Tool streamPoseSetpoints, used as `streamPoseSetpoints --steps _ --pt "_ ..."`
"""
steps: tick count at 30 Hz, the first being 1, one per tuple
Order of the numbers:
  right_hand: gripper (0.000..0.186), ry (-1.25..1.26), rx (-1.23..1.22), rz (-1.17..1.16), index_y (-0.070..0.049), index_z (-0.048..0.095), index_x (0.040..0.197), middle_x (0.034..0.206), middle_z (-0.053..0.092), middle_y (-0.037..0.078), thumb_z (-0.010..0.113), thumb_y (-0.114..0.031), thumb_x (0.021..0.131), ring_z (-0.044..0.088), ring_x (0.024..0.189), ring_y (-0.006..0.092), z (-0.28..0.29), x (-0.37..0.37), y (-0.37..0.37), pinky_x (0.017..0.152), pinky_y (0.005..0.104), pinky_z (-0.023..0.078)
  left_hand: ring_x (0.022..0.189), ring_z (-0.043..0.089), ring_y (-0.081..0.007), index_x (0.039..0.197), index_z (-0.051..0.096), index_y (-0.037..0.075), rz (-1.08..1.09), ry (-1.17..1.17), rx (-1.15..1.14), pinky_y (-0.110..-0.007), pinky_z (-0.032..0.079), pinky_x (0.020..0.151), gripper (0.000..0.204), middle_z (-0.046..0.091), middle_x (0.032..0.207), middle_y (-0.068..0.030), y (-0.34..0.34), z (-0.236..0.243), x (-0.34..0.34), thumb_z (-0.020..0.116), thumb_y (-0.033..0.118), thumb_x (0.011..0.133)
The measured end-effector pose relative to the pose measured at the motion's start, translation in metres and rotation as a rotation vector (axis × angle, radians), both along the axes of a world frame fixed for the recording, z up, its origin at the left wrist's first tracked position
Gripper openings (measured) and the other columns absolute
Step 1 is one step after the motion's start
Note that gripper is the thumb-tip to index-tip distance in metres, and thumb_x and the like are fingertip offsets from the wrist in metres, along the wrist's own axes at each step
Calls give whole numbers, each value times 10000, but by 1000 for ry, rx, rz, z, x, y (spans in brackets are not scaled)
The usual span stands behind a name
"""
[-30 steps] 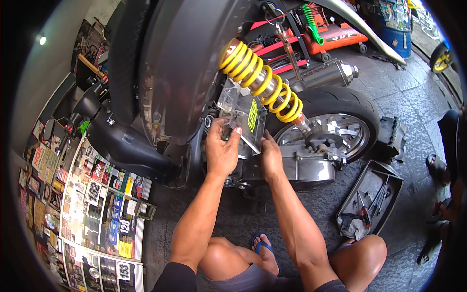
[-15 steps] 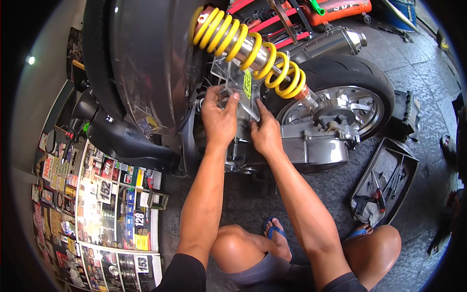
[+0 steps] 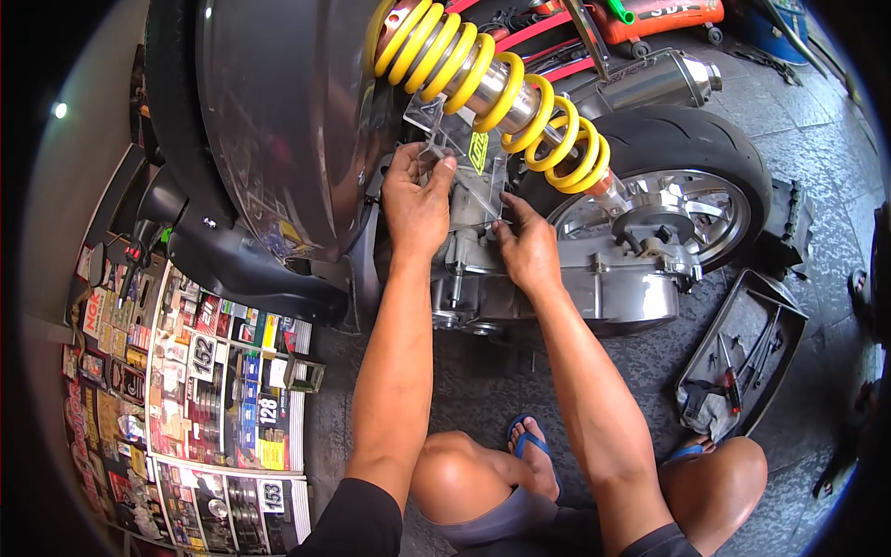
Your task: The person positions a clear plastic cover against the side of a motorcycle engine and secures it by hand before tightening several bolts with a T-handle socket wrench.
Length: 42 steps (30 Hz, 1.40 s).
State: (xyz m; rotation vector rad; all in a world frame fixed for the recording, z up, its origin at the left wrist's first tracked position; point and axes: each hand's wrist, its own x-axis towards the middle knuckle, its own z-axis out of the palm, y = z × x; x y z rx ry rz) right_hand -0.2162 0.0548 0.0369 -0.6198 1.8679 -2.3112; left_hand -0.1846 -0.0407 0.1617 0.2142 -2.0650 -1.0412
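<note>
My left hand (image 3: pixel 416 206) grips the left edge of a clear plastic panel (image 3: pixel 475 193), thumb bent over it and fingers curled behind. At the panel's lower right edge, my right hand (image 3: pixel 531 249) pinches between thumb and forefinger. A yellow-green label (image 3: pixel 479 151) shows on or through the panel. Both hands are beneath a shock absorber with a yellow coil spring (image 3: pixel 510 93), which slants across the side of a scooter. Below and right of them lies the grey transmission case (image 3: pixel 613 292). The panel's top is partly hidden by the spring.
The scooter's dark body panel (image 3: pixel 278 111) rises at left, its rear wheel (image 3: pixel 691 139) and silver exhaust (image 3: pixel 654 84) at right. A metal tray (image 3: pixel 784 357) with a screwdriver and rag is on the floor. A red tank (image 3: pixel 682 17) stands behind; a stocked display cabinet (image 3: pixel 223 464) is at lower left.
The scooter has shifted slightly right in view. My right hand has moved a little right and down along with the panel's edge; both hands keep their hold.
</note>
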Motion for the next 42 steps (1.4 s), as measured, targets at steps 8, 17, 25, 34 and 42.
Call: streamPoseSetpoints --steps 8,17,25,34,42 --pt "425 -52 -24 31 -23 611 1267 1071 674 280 664 -53 847 662 1012 415 0 0 2 887 441 519 811 612 -90 1082 580 -26 -3 -49 -34 -247 489 747 241 673 906 -48 5 -4 -1 702 14 879" --pt "439 -12 -7 -15 -46 614 1282 1118 654 274 659 -48 846 631 1044 437 -1 -1 4 919 470 504 819 625 -78 1033 603 -26 -37 -82 -22 -219 495 749 201 687 907 -58 0 -5 2 726 47 892" --pt "449 -44 9 19 -27 609 1282 1051 665 290 665 -45 837 643 1015 440 0 0 6 893 467 507 805 619 -100 955 648 -34 84 -225 -169 -260 495 761 225 688 881 -57 -10 -9 11 746 150 870" --pt "430 -50 -8 -23 -53 609 1289 1125 653 275 639 -51 860 630 1055 433 4 4 6 913 465 505 862 622 -124 986 665 -21 124 -222 -89 -271 485 817 144 681 920 -42 -14 -8 17 559 29 902" --pt "422 -55 -99 -63 -48 591 1307 1162 648 265 621 -50 886 620 1089 425 4 6 6 929 458 499 903 598 -91 1076 646 12 17 -106 -13 -251 467 815 151 661 1001 -29 -22 -19 26 568 65 958"
